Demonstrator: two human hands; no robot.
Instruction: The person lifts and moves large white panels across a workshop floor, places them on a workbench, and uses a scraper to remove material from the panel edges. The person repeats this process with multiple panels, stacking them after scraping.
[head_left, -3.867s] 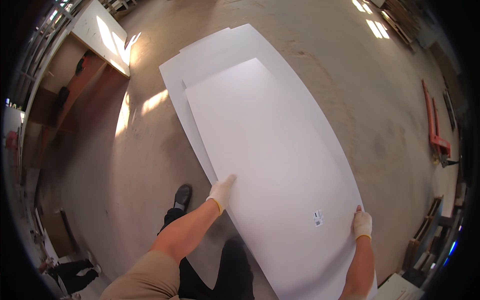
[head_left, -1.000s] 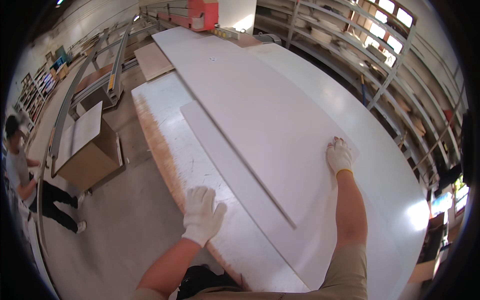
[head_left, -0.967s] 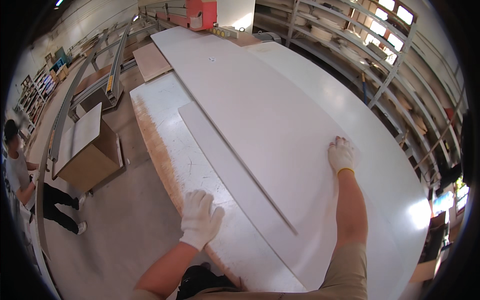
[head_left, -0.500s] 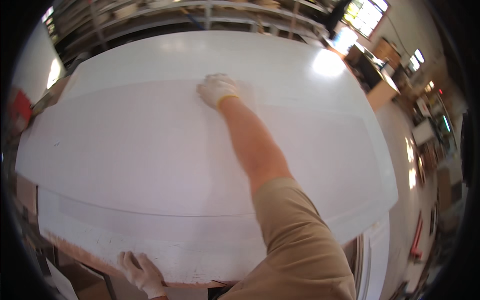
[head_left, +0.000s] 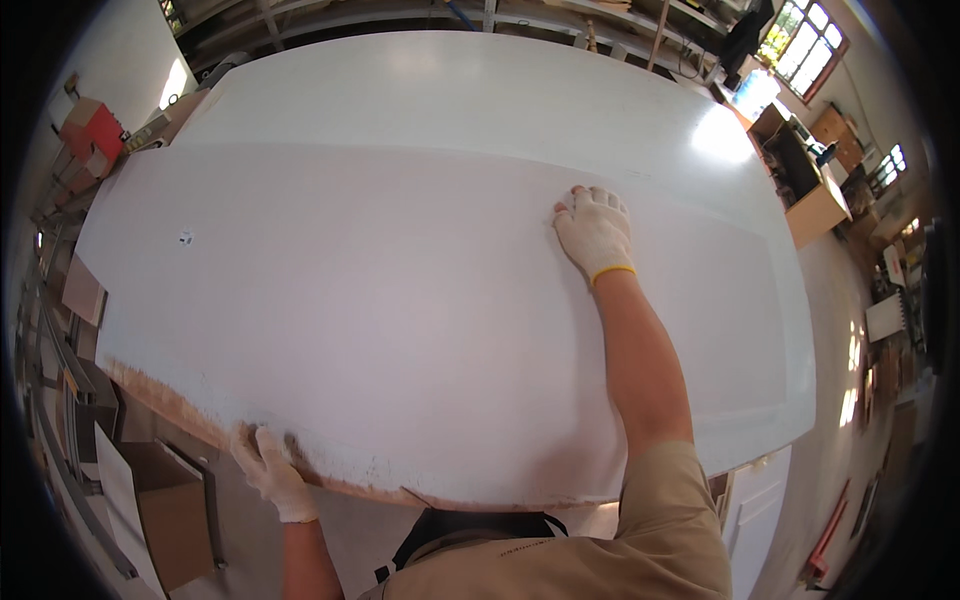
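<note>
A: Where does the panel sit?

B: The white panel (head_left: 400,300) lies flat on the tabletop (head_left: 430,85), over its middle and near part. Its left end comes close to a red machine part (head_left: 92,135).

A: Hands?

B: The right hand (head_left: 595,230), gloved, rests palm down on the panel near the far edge, fingers extended and slightly apart. The left hand (head_left: 272,478), also gloved, is at the near edge, left of the body; cannot tell whether it grips anything.

A: Edges and room?

B: Past the panel's far edge, a glossy strip of tabletop runs lengthwise. A worn brown rim (head_left: 165,400) shows along the near side, most plainly at left. At right, the faint outline of a pale sheet (head_left: 720,310) sits inside the tabletop's border. Floor (head_left: 835,270) extends beyond the right end. A box (head_left: 175,510) stands below the near left side; white boards (head_left: 755,520) show below the near right.

A: Labels, writing?

B: One small white-and-dark sticker (head_left: 186,237) on the panel, toward its left end; print too small to read. Small dark lettering (head_left: 525,549) on the tan shirt (head_left: 660,530).
</note>
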